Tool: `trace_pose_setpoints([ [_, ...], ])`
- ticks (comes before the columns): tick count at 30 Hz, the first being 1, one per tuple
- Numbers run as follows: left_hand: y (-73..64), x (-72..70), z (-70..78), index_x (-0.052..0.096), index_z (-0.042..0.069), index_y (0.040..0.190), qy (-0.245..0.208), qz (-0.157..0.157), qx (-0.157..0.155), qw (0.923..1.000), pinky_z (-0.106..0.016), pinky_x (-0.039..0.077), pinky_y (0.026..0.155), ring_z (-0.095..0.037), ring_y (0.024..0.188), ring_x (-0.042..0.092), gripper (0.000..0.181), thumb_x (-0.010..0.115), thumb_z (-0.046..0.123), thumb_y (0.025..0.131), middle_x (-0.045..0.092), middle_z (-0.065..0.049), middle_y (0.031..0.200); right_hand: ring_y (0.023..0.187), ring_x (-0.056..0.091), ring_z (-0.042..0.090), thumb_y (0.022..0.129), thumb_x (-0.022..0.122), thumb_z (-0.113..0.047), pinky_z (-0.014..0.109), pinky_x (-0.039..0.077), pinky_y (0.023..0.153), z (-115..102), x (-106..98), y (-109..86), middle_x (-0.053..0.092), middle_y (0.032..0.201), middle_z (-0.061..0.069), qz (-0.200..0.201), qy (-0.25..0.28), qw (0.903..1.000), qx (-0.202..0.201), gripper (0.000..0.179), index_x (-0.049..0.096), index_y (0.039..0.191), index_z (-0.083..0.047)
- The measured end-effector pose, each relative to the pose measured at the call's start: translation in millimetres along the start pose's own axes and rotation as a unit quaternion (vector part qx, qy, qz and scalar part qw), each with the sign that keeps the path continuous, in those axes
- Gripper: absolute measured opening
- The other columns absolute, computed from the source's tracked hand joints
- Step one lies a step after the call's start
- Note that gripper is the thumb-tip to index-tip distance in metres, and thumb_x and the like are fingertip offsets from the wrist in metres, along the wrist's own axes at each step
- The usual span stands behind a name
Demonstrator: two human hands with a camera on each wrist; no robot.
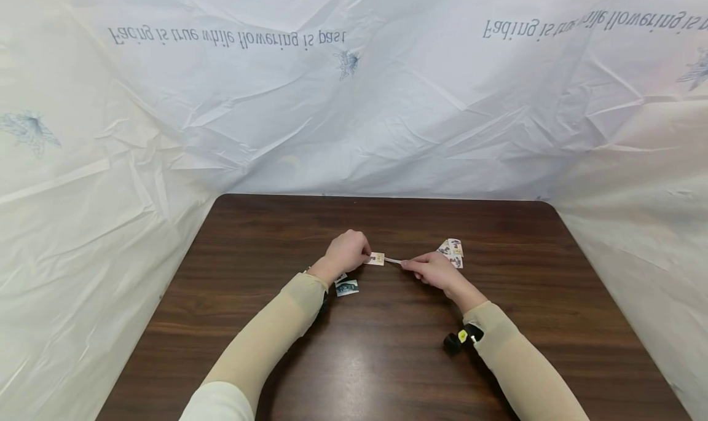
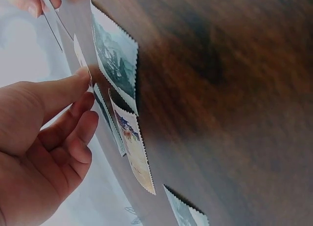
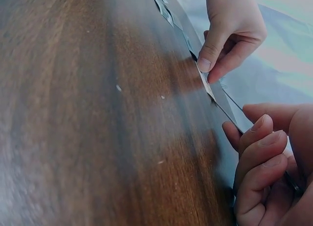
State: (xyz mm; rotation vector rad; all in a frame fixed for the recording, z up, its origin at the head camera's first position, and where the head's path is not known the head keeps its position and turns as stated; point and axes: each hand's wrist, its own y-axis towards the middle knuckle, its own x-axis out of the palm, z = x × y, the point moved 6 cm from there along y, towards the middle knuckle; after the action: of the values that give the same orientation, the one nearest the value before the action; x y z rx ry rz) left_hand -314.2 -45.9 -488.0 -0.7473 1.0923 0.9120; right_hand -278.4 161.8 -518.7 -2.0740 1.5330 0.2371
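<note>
My left hand (image 1: 346,251) pinches a small postage stamp (image 1: 377,259) between thumb and finger, near the middle of the table. From the other side, my right hand (image 1: 437,270) grips slim metal tweezers (image 1: 393,260). Their tips reach the stamp's right edge; whether they clasp it cannot be told. In the left wrist view, a green landscape stamp (image 2: 115,55) and a stamp with a colourful picture (image 2: 133,143) lie on the wood beside the left fingers. Both hands and the tweezers (image 3: 227,113) also show in the right wrist view.
Several more stamps (image 1: 455,247) lie in a loose group beyond the right hand. Other stamps (image 1: 347,287) lie beside the left wrist. The dark wooden table (image 1: 354,359) ends at a hanging white printed sheet (image 1: 354,132) behind and at the sides.
</note>
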Motion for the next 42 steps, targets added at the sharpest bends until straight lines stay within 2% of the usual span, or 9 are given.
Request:
trace_pose_setpoints([
  [16, -0.1, 0.1, -0.5, 0.081, 0.02, 0.09, 0.009, 0.006, 0.002, 0.9999, -0.03, 0.054, 0.071, -0.008, 0.077, 0.065, 0.009, 0.076, 0.027, 0.09, 0.073, 0.008, 0.089, 0.052, 0.043, 0.012, 0.088, 0.074, -0.045, 0.026, 0.034, 0.05, 0.9, 0.2, 3.2, 0.053, 0.062, -0.001, -0.005, 0.004, 1.0, 0.001, 0.039, 0.076, 0.095, -0.007],
  [29, -0.5, 0.3, -0.7, 0.081, 0.019, 0.092, 0.013, 0.014, 0.004, 0.9998, -0.031, 0.055, 0.074, -0.01, 0.083, 0.067, 0.009, 0.076, 0.027, 0.09, 0.074, 0.007, 0.092, 0.055, 0.048, 0.013, 0.087, 0.074, -0.047, 0.027, 0.04, 0.054, -1.1, 2.0, 3.5, 0.055, 0.062, -0.001, 0.002, -0.001, 1.0, -0.004, 0.039, 0.078, 0.096, -0.01],
  [38, -0.5, -0.1, -0.9, 0.081, 0.019, 0.091, 0.011, 0.022, 0.007, 0.9997, -0.03, 0.055, 0.073, -0.009, 0.08, 0.066, 0.008, 0.076, 0.025, 0.09, 0.073, 0.006, 0.091, 0.06, 0.051, 0.014, 0.086, 0.075, -0.048, 0.029, 0.043, 0.059, -3.4, 4.4, 6.6, 0.056, 0.063, -0.002, 0.009, -0.004, 0.9999, -0.011, 0.04, 0.08, 0.1, -0.011],
  [42, -0.8, -0.3, -0.6, 0.081, 0.019, 0.091, 0.01, 0.018, 0.006, 0.9998, -0.031, 0.055, 0.074, -0.01, 0.081, 0.066, 0.008, 0.076, 0.025, 0.09, 0.073, 0.006, 0.091, 0.066, 0.052, 0.015, 0.087, 0.075, -0.045, 0.029, 0.044, 0.062, -4.8, 6.4, 8.6, 0.061, 0.072, -0.001, 0.007, -0.001, 0.9999, -0.01, 0.039, 0.08, 0.104, -0.011],
])
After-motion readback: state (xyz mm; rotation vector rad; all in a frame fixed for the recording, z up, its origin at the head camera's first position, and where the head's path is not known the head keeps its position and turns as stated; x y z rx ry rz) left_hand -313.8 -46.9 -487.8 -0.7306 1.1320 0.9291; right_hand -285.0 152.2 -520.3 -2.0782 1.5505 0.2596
